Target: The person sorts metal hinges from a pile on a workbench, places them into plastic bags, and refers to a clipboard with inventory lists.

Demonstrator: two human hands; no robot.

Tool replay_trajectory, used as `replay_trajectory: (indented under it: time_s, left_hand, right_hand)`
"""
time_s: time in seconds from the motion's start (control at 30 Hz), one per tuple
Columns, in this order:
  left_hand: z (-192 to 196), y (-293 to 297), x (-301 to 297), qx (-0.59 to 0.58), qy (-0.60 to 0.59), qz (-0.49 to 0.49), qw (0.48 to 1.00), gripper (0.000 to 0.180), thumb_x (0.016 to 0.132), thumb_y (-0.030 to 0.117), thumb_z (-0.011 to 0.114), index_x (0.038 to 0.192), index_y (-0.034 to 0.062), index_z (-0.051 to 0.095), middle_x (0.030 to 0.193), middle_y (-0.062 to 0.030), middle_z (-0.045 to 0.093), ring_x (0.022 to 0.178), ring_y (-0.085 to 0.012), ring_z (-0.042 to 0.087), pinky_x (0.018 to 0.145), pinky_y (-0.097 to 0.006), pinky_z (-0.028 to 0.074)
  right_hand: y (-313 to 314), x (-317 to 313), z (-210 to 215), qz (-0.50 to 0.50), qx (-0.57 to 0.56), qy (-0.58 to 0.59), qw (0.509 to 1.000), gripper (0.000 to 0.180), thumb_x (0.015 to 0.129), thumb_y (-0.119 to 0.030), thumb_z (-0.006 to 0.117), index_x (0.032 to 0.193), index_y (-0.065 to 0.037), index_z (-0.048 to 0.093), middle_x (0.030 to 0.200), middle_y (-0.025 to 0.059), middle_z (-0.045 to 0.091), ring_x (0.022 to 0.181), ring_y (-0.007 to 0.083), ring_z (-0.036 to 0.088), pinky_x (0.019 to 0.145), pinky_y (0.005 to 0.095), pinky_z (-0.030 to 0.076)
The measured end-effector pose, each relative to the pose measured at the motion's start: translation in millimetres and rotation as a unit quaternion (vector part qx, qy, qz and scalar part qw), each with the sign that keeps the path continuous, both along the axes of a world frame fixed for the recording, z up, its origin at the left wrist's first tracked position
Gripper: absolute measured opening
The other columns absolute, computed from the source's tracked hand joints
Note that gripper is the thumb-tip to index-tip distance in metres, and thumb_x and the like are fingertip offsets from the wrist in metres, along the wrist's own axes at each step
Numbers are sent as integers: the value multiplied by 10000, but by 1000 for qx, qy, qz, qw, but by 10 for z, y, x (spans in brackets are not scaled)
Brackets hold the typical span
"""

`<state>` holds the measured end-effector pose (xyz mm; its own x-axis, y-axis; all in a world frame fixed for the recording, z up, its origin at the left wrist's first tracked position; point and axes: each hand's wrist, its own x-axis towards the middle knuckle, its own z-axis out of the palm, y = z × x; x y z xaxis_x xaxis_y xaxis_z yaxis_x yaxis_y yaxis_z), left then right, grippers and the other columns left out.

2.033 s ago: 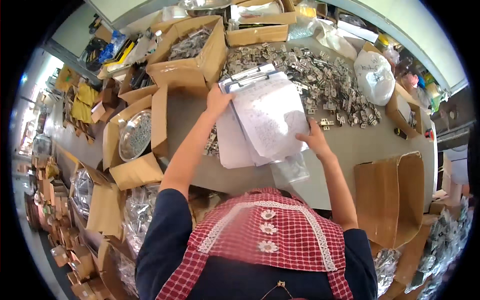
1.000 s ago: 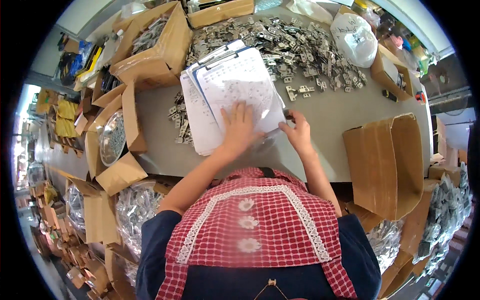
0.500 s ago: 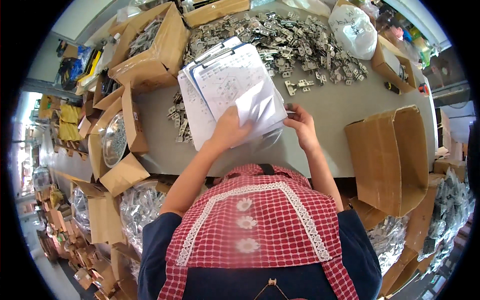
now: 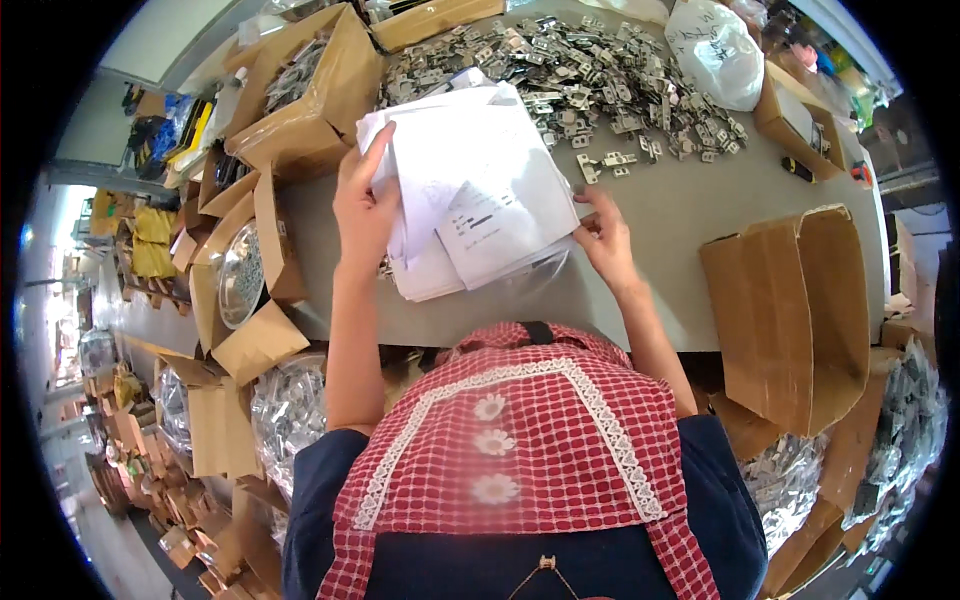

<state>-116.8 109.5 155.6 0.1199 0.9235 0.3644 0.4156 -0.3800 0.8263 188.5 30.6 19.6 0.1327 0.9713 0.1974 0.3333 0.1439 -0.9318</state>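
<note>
A stack of papers (image 4: 475, 150) lies at the middle of the table, its top sheets mostly white with a few printed lines near the lower part. Along the stack's left edge, my left hand (image 4: 366, 205) grips turned sheets, its index finger stretched up over the paper. At the right edge, my right hand (image 4: 605, 238) pinches the stack between thumb and fingers. Behind the papers spreads a big heap of metal hinges (image 4: 600, 75). One loose hinge (image 4: 606, 165) rests just beyond my right hand.
An open cardboard box (image 4: 760, 310) stands on the right of the grey table (image 4: 660, 240). Boxes of metal parts (image 4: 297, 75) and a clear bag of screws (image 4: 240, 278) are at the left. At the back right sit a white plastic bag (image 4: 715, 60) and a yellow-black tool (image 4: 797, 168).
My left hand has moved from the stack's lower edge to its left edge. The top sheets have been turned, covering the drawing and most of the clipboard. My right hand remains at the right edge.
</note>
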Motion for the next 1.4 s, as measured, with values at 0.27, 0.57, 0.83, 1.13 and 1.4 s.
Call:
replay_trajectory:
  time_s: [0.27, 0.57, 0.83, 1.13, 1.4]
  left_hand:
    - [-281, -122, 142, 74, 223, -8, 972, 439, 775, -120, 525, 1064, 123, 748, 1094, -144, 563, 948, -288, 617, 814, -296, 491]
    - [-558, -509, 853, 74, 288, -104, 949, 315, 724, 285, 778, 995, 146, 701, 1316, -247, 493, 1189, -429, 515, 869, -449, 530]
    - [-809, -333, 748, -5, 203, -62, 977, 180, 771, 216, 756, 904, 103, 713, 1067, -198, 615, 961, -352, 622, 805, -398, 514]
    - [-452, 46, 272, -54, 1, 140, 989, 207, 852, 145, 679, 1035, 70, 617, 771, -108, 595, 707, -204, 553, 686, -320, 462]
    - [-530, -317, 729, 51, 214, -99, 971, 259, 882, 158, 630, 1140, 182, 640, 983, -159, 621, 783, -343, 634, 676, -429, 515]
  right_hand:
    - [58, -94, 176, 4, 22, -22, 1000, 346, 811, -98, 725, 1134, -21, 629, 1035, 118, 620, 729, 199, 637, 663, 317, 526]
    - [124, -214, 208, 17, 61, -64, 996, 307, 814, -143, 744, 1079, -28, 642, 1012, 121, 619, 724, 222, 641, 655, 345, 521]
    - [133, -120, 103, 4, 43, -39, 998, 290, 802, 13, 639, 1090, -11, 627, 1034, 127, 622, 761, 230, 682, 673, 334, 540]
    - [82, -73, 33, 36, 16, -4, 999, 276, 793, 0, 665, 1068, -1, 637, 1061, 112, 611, 733, 203, 661, 673, 301, 537]
    - [373, -295, 403, 34, 43, -40, 998, 205, 798, -140, 769, 930, -17, 671, 919, 105, 623, 692, 208, 639, 629, 317, 526]
